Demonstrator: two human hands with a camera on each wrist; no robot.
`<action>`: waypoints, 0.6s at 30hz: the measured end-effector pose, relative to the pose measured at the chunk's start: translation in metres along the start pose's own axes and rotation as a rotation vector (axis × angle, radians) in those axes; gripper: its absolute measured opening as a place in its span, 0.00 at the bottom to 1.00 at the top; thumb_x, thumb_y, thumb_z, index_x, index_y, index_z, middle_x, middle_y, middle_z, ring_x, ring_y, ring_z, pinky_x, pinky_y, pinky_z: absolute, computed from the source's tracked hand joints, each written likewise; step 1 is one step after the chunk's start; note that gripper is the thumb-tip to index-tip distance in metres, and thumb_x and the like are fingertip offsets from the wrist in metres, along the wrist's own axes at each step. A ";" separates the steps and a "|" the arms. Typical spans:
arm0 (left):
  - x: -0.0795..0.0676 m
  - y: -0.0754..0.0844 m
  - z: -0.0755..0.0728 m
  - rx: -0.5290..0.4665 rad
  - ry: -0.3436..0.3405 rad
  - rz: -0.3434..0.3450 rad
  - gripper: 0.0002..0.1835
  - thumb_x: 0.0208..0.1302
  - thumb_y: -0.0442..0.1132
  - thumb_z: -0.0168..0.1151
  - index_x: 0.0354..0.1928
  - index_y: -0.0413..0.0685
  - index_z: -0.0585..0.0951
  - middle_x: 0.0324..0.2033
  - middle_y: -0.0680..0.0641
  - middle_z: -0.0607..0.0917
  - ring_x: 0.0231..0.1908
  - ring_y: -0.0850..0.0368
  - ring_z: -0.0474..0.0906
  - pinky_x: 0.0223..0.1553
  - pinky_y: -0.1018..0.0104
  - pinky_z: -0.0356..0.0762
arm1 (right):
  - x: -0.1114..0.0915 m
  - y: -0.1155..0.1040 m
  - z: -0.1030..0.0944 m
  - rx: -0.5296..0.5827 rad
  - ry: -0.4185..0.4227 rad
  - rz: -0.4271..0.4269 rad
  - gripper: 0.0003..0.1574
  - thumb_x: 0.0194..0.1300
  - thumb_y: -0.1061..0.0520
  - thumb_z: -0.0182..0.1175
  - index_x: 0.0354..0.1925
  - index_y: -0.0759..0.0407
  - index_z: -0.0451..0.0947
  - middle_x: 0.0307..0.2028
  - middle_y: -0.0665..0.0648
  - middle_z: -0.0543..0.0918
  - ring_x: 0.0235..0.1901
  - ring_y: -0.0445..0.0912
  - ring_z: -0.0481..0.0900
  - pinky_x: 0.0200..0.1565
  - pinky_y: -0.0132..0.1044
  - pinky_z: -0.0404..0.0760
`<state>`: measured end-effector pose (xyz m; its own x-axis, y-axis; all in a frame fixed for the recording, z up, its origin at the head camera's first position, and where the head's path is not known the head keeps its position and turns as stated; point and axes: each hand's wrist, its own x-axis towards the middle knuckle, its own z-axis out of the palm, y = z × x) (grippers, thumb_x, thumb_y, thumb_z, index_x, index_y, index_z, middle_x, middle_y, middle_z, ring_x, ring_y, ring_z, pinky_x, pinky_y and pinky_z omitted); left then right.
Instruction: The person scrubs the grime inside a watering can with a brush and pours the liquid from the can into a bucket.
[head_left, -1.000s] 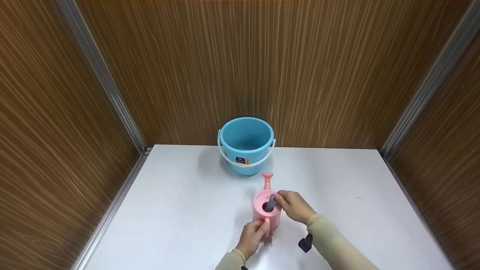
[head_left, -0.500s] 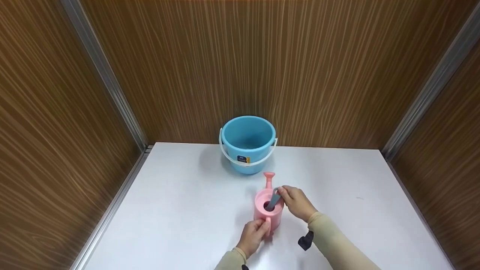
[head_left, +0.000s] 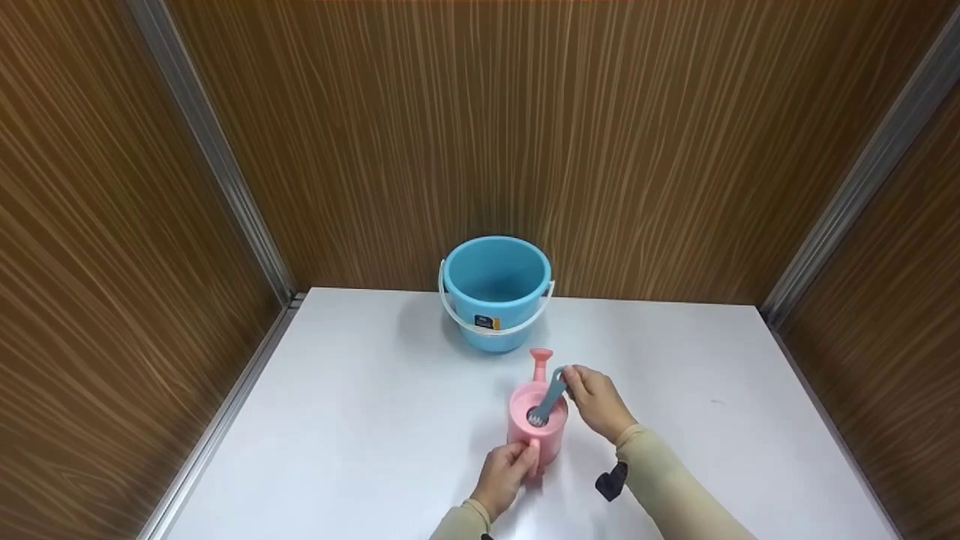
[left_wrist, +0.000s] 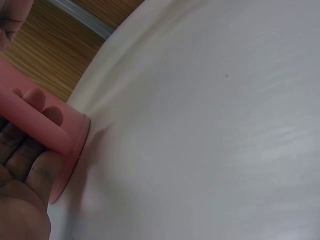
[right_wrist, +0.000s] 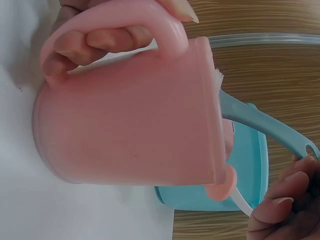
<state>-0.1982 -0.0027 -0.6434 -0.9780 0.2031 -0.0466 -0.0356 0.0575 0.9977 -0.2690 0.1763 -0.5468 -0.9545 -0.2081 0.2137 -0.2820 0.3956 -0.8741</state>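
A pink watering can (head_left: 551, 442) stands upright on the white table, its spout toward the bucket. My left hand (head_left: 504, 474) grips its handle (left_wrist: 35, 120), the fingers curled through the loop in the left wrist view. At the can's right, my right hand (head_left: 598, 401) pinches the holed end of a blue-grey brush (head_left: 553, 395). The brush slants up from the can's round top opening, and its white bristles (right_wrist: 218, 80) show at the rim in the right wrist view. The inside of the can is hidden.
Just behind the can stands a light-blue bucket (head_left: 495, 319) with a white handle hanging in front. Wood-grain panels (head_left: 480, 135) rise at the back and both sides of the white table (head_left: 337, 420), with metal strips in the corners.
My right hand has drawn the brush upward, so more of it shows and its bristled head is now visible at the opening. My left hand keeps its grip on the watering can's handle.
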 end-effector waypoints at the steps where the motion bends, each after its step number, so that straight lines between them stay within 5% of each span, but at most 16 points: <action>1: 0.000 -0.001 0.000 0.001 -0.001 0.008 0.21 0.67 0.50 0.50 0.24 0.41 0.75 0.27 0.37 0.81 0.31 0.51 0.79 0.35 0.57 0.76 | -0.001 0.000 0.001 -0.015 -0.010 -0.005 0.22 0.71 0.48 0.44 0.25 0.55 0.73 0.18 0.49 0.69 0.21 0.41 0.67 0.26 0.34 0.69; 10: -0.002 0.001 0.000 0.003 0.011 -0.027 0.22 0.65 0.55 0.50 0.26 0.44 0.77 0.27 0.43 0.82 0.32 0.53 0.79 0.35 0.59 0.75 | -0.010 -0.002 0.012 -0.193 -0.123 0.006 0.21 0.68 0.44 0.49 0.28 0.55 0.77 0.19 0.48 0.72 0.22 0.41 0.69 0.26 0.35 0.71; 18: -0.003 0.004 0.000 0.012 0.026 -0.024 0.22 0.66 0.54 0.50 0.21 0.45 0.73 0.27 0.46 0.82 0.31 0.54 0.78 0.35 0.58 0.74 | -0.010 -0.015 0.007 -0.297 -0.165 0.044 0.17 0.65 0.53 0.50 0.22 0.56 0.78 0.18 0.47 0.75 0.20 0.42 0.71 0.24 0.37 0.71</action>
<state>-0.1958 -0.0027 -0.6398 -0.9819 0.1761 -0.0693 -0.0570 0.0739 0.9956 -0.2545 0.1668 -0.5388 -0.9444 -0.3178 0.0841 -0.2804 0.6454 -0.7105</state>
